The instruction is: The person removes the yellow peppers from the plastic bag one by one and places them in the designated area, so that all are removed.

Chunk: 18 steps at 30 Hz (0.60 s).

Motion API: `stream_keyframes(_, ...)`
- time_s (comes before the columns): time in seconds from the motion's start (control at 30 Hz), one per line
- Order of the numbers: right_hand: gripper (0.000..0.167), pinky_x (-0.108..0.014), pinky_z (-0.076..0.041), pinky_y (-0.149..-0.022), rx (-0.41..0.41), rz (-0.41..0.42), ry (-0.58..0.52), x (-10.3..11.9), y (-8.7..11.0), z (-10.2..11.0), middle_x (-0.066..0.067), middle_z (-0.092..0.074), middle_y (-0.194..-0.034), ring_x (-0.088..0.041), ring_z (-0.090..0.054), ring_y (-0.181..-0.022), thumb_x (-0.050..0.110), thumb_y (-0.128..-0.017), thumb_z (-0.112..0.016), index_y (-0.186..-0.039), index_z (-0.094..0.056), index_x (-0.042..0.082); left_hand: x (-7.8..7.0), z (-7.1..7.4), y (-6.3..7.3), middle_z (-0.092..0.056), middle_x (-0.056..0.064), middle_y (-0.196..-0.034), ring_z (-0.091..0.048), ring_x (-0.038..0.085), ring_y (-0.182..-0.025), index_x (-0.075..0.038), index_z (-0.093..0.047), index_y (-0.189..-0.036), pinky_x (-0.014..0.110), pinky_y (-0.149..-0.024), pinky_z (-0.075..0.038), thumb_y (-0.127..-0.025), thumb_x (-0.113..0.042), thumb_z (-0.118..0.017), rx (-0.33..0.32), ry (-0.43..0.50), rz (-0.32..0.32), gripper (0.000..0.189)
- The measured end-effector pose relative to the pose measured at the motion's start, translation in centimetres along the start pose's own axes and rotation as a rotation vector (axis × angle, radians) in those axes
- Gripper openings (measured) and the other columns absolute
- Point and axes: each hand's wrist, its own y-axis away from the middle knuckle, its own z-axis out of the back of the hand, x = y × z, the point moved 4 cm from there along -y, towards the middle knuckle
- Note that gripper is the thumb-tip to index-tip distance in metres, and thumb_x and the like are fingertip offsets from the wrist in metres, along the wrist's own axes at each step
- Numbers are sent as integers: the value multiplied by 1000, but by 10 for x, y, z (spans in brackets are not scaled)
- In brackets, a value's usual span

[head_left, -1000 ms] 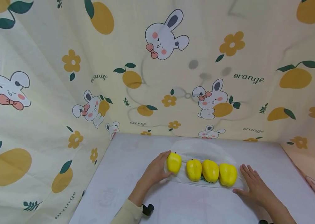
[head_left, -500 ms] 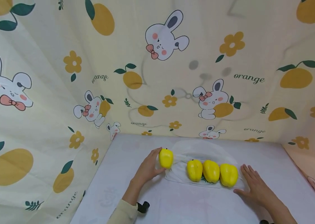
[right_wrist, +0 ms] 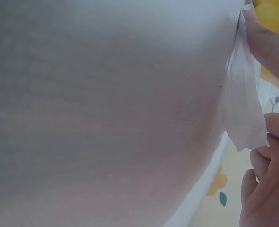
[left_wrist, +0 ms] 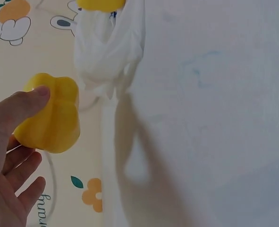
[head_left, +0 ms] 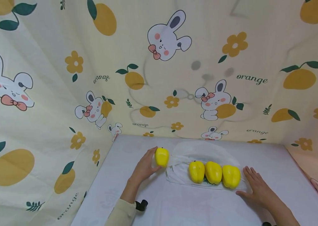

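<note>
My left hand (head_left: pixel 143 169) grips a yellow bell pepper (head_left: pixel 162 157) to the left of a thin white plastic bag (head_left: pixel 178 174). In the left wrist view the thumb presses one side of this bell pepper (left_wrist: pixel 59 116), with fingers behind it. Three more yellow bell peppers lie in a row on the bag: a left one (head_left: pixel 196 172), a middle one (head_left: pixel 213 173) and a right one (head_left: pixel 230 177). At the bag's right end my right hand (head_left: pixel 257 190) rests with fingers extended. The right wrist view has its thumb and fingers against the bag's edge (right_wrist: pixel 243 104).
A white table (head_left: pixel 193 207) carries everything. Cream cloth (head_left: pixel 153 100) printed with rabbits, oranges and flowers rises behind and at both sides. A black wrist camera (head_left: pixel 141 205) sits on the left wrist.
My left hand has carried its bell pepper left and slightly away, off the bag and apart from the other three. The right hand stays where it was.
</note>
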Motion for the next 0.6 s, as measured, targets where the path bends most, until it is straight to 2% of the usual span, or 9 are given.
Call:
stream_keyframes(0.27,127,-68,6,-127,4,-10,1,0,0,0,-43,-19,-166,-62,-11,-155,57,-80,-88,-161,-23,-17,13,-6,-4,-45,10,-167,-46,29,-152,-10,-37,-166,47,-126,-40,-89,-28,-91,20,-16,25,96)
stream_keyframes(0.6,127,-67,6,-128,-3,-11,14,0,-1,0,-42,-19,-166,-60,-11,-156,58,-80,-88,-162,-23,-16,23,-13,-7,-45,11,-167,-45,30,-153,-9,-37,-166,48,-126,-39,-90,-28,-90,71,-15,55,95)
